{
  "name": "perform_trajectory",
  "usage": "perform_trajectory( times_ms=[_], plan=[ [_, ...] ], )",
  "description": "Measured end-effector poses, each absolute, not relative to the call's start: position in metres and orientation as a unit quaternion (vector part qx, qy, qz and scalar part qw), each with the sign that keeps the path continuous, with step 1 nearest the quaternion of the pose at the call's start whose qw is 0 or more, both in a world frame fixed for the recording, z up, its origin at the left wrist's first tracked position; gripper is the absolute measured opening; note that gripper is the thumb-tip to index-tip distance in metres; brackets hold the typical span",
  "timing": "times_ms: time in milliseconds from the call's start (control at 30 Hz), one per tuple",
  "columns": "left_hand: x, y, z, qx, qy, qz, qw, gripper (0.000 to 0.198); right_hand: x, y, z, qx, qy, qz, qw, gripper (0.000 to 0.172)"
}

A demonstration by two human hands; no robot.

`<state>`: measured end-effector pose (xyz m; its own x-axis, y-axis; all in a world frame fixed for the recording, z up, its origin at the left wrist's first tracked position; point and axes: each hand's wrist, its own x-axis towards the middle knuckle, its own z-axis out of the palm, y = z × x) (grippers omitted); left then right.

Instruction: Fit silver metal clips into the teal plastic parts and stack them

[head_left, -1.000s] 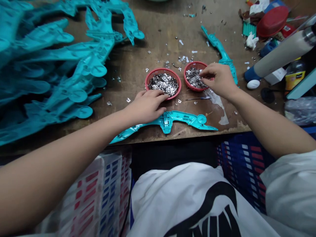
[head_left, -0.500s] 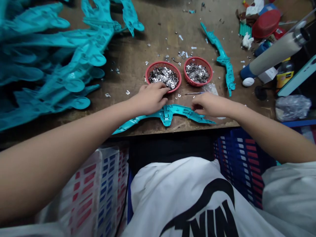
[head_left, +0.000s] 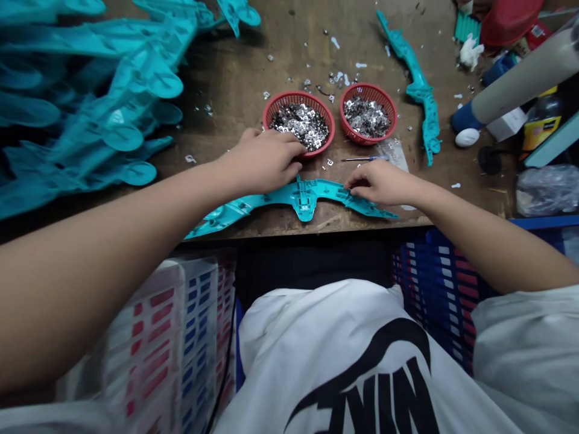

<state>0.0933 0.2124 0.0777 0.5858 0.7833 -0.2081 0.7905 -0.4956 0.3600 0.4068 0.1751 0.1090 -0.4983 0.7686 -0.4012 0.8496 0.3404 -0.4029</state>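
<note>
A curved teal plastic part [head_left: 304,202] lies along the table's front edge. My left hand [head_left: 269,160] rests at the near rim of the left red basket [head_left: 332,129], which holds small metal clips; its fingers are bent and whatever they might hold is hidden. On the right arm of the teal part, my right hand [head_left: 375,182] has its thumb and fingertips pinched together, and what is between them is too small to name. The right red basket [head_left: 392,123] also contains metal clips. Behind my right hand lies a thin screwdriver [head_left: 362,159].
Many teal parts [head_left: 122,78] are piled at the left. Another teal part [head_left: 418,87] lies at the back right, near a large tumbler [head_left: 520,75] and a white egg-shaped object [head_left: 467,137]. Loose clips dot the wooden table [head_left: 226,108]. Plastic crates [head_left: 167,325] stand below its edge.
The view has shifted, so the table items appear higher. My right hand's fingers have come down onto the teal part's right arm. My left hand remains by the left basket.
</note>
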Motion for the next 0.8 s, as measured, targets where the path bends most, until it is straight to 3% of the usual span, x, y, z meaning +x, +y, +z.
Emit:
perform_trajectory(
  times_ms=[800],
  plan=[
    [0.09,0.211,0.077,0.859,0.46,0.017,0.224,0.057,0.397,0.161,0.113,0.508,0.825,-0.237,0.074,0.043]
  ],
)
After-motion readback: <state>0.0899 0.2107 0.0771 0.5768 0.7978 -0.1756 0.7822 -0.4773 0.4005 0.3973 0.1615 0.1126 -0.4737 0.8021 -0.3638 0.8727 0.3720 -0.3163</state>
